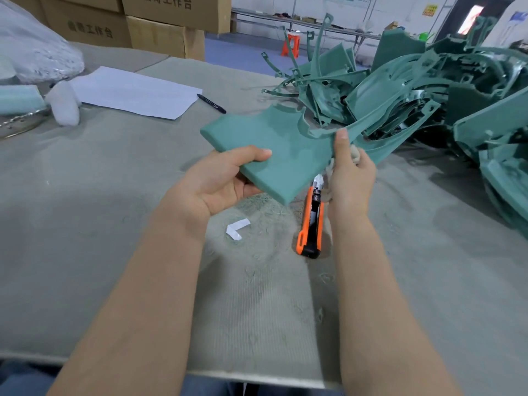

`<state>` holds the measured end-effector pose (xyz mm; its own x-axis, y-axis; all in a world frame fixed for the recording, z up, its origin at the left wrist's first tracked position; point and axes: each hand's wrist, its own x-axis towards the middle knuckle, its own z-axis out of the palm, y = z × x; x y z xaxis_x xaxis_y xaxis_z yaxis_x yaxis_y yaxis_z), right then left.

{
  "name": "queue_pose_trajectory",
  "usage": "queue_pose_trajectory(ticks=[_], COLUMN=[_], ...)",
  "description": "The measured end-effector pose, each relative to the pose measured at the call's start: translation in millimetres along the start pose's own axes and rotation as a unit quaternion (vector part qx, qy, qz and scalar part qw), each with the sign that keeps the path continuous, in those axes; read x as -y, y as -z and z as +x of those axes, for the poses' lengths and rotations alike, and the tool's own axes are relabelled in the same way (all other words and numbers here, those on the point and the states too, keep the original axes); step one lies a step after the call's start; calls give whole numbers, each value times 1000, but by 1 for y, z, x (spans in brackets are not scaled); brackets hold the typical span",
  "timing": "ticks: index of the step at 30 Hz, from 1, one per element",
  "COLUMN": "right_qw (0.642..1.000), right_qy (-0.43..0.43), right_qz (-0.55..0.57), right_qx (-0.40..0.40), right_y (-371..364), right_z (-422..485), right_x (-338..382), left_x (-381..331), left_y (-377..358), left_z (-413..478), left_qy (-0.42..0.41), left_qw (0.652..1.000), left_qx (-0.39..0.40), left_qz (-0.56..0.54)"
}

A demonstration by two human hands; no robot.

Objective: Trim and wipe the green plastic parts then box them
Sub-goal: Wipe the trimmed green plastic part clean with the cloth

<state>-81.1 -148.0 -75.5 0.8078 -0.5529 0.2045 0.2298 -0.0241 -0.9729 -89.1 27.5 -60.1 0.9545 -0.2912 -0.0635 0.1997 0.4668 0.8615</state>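
A flat green plastic part (274, 147) with a curved cut-out and a thin arm is held above the table. My left hand (220, 181) grips its near left edge, thumb on top and fingers underneath. My right hand (350, 172) pinches the part's right side, thumb on the top face, with a beige cloth (355, 155) bunched in the same hand. An orange and black utility knife (311, 221) lies on the table just below the part, between my forearms, its blade end towards the part.
A big heap of green plastic parts (428, 90) fills the right of the table. A white paper sheet (134, 92) and a black pen (211, 103) lie at the back left, near a white foam piece (64, 102). Cardboard boxes (160, 27) stand behind. Shavings and a white scrap (237, 227) litter the table.
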Motion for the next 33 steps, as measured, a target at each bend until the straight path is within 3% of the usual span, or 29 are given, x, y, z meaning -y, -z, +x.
queue_pose_trajectory(ticks=[4, 8, 13, 21, 25, 27, 30, 31, 33], right_qw=[972, 931, 991, 999, 991, 993, 936, 930, 958], right_qy=[-123, -113, -35, -1, -51, -115, -151, -140, -124], right_qz=[182, 348, 126, -19, -93, 17, 318, 338, 253], right_qx=[-87, 4, -9, 46, 85, 34, -11, -23, -51], right_y=[25, 23, 9, -20, -9, 1, 16, 20, 22], right_z=[14, 15, 9, -9, -2, 5, 15, 17, 19], right_x=[4, 12, 8, -4, 1, 7, 14, 14, 11], left_x=[-6, -2, -7, -4, -11, -13, -13, -13, -12], left_y=[9, 9, 11, -3, 5, 10, 15, 15, 15], left_z=[-2, -4, -4, -1, -1, -1, -6, -7, -10], left_qy=[18, 62, 56, -6, -35, -59, -26, -3, 34], left_qw=[999, 996, 994, 994, 989, 984, 986, 988, 991], left_qx=[-35, -34, -77, -96, -133, -163, -167, -151, -111], left_qz=[-23, 56, 48, -45, -53, -48, 10, 32, 72])
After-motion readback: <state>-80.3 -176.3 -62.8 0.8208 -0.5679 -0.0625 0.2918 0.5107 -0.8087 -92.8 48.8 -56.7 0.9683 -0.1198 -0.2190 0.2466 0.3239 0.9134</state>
